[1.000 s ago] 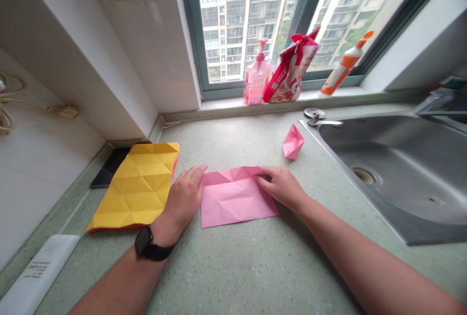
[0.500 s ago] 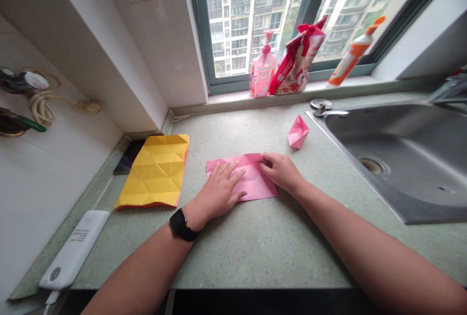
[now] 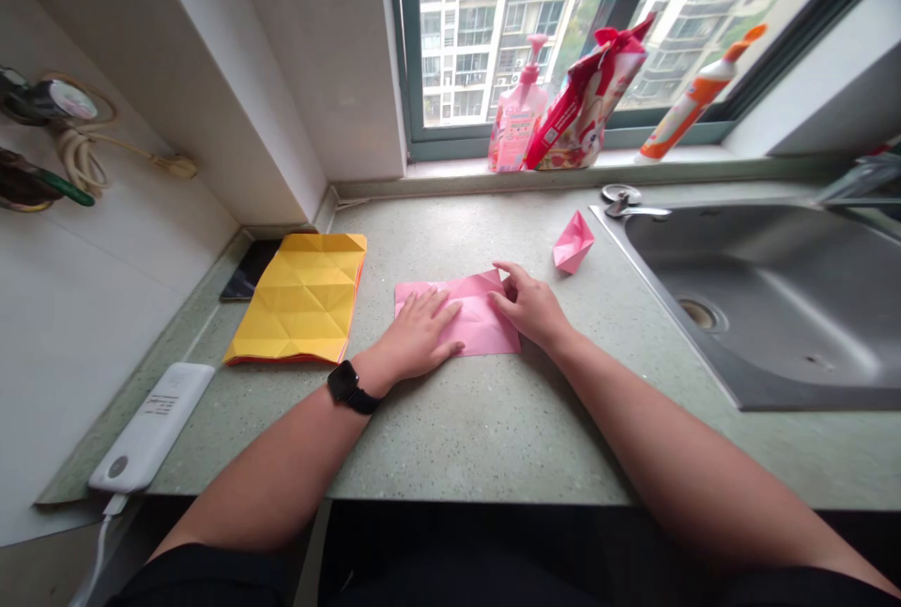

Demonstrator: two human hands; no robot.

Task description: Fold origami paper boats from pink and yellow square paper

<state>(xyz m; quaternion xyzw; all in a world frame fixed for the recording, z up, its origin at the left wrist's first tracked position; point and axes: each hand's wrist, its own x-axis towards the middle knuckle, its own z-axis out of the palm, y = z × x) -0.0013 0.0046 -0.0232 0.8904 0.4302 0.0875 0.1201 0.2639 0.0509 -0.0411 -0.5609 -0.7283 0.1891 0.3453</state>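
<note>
A creased sheet of pink paper (image 3: 481,329) lies on the counter in front of me. My left hand (image 3: 420,330) rests palm down across its left part, fingers spread. At the paper's far right corner, my right hand (image 3: 529,307) has its thumb and index finger on the edge, gripping it; the other fingers are curled and partly hidden. Farther right, beyond my right hand, stands a small folded pink paper shape (image 3: 573,243). To the left lies a stack of creased yellow paper (image 3: 302,297), with orange-red edges showing underneath.
The steel sink (image 3: 760,307) is set into the counter (image 3: 479,438) at right. A white power bank (image 3: 153,427) with a cable lies at left, and a dark flat object (image 3: 248,271) sits beside the yellow stack. A pump bottle (image 3: 517,124), red bag (image 3: 591,105) and orange-white bottle (image 3: 686,110) line the windowsill.
My view has tilted and shifted slightly. The right index finger has stretched farther over the paper's far right corner, away from the thumb. My left hand stays flat on the paper.
</note>
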